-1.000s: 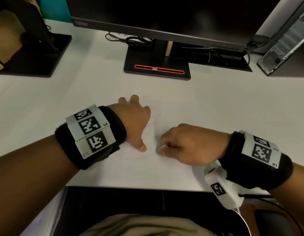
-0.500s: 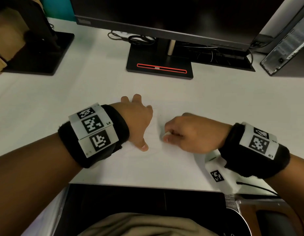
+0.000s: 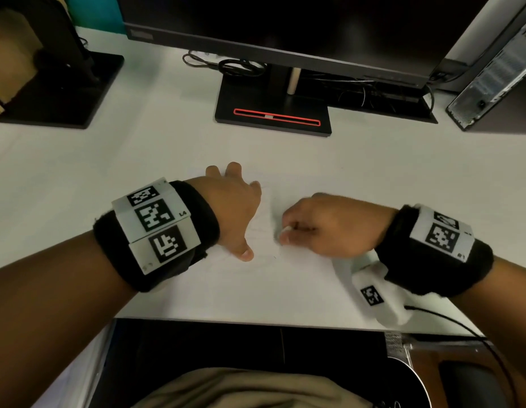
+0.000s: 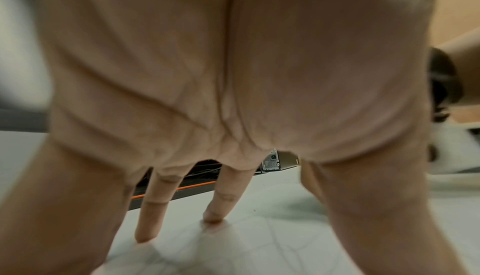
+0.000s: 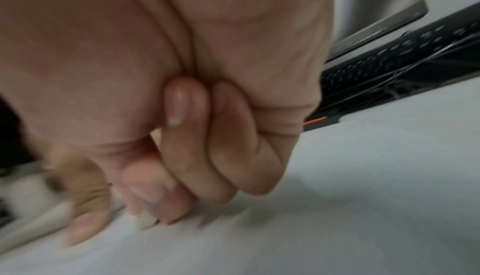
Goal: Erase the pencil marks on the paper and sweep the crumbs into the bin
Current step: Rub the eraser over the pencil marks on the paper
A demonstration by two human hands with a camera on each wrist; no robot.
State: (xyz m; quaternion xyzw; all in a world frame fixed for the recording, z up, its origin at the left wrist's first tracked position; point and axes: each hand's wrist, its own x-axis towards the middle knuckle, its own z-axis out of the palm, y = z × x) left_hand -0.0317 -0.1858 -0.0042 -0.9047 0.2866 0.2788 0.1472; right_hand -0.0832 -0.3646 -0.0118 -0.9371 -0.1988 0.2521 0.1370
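A white sheet of paper (image 3: 267, 278) with faint pencil lines lies on the white desk (image 3: 138, 160). My left hand (image 3: 235, 207) presses it flat, fingers spread and straight, thumb toward me. The left wrist view shows those fingertips (image 4: 213, 215) on the creased paper (image 4: 285, 244). Just right of it, my right hand (image 3: 288, 234) is curled and pinches a small white eraser (image 3: 285, 230) against the sheet. In the blurred right wrist view the eraser (image 5: 145, 223) pokes out below the curled fingers (image 5: 182, 156), touching the paper (image 5: 311, 228). No bin is clearly in view.
A monitor stand (image 3: 273, 116) with a red slot stands behind the paper, with cables (image 3: 235, 66) beside it. Another black stand (image 3: 58, 92) is at far left and a computer case (image 3: 497, 78) at far right. A round metal-rimmed dark object (image 3: 418, 378) sits below the desk's front edge.
My right hand has slid the eraser a short way away from me across the paper. My left hand has stayed in place on the sheet.
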